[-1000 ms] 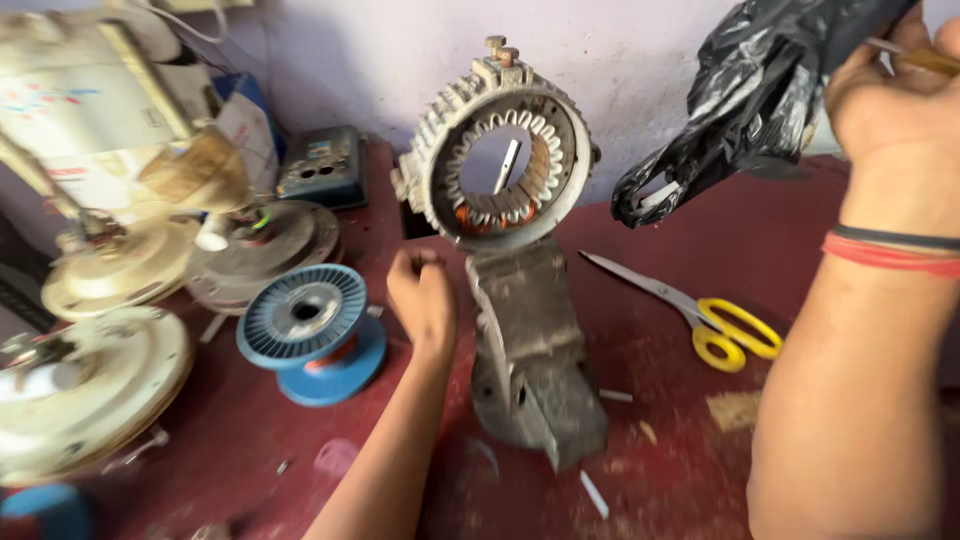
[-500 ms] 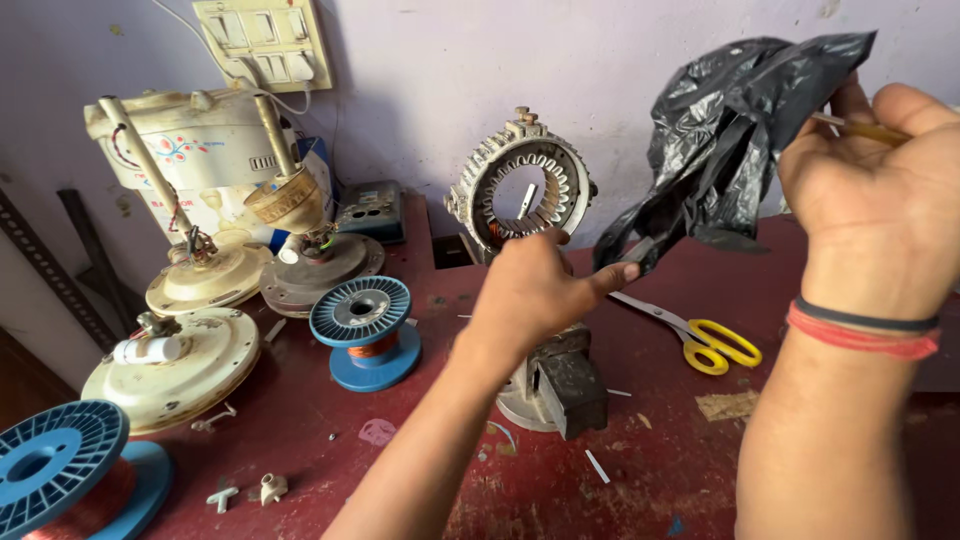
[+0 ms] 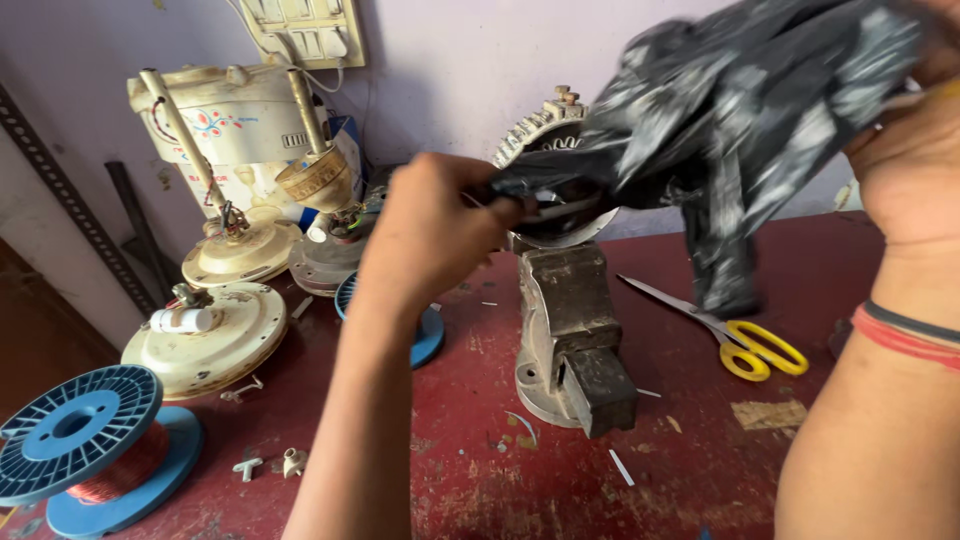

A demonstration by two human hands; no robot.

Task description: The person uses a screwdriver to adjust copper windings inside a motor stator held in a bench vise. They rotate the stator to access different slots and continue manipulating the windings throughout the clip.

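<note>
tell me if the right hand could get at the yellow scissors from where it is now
Probably yes: the scissors lie bare on the table below the right hand, but it grips the black plastic bag, so it isn't free.

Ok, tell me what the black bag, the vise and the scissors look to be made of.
Black bag: thin plastic film, likely; crinkled, with glossy highlights, held by the left hand and right hand.
Vise: heavy metal, probably cast iron; dull grey, worn, grimy.
Scissors: bare metal blades; smooth, bright yellow handles, probably plastic.
</note>
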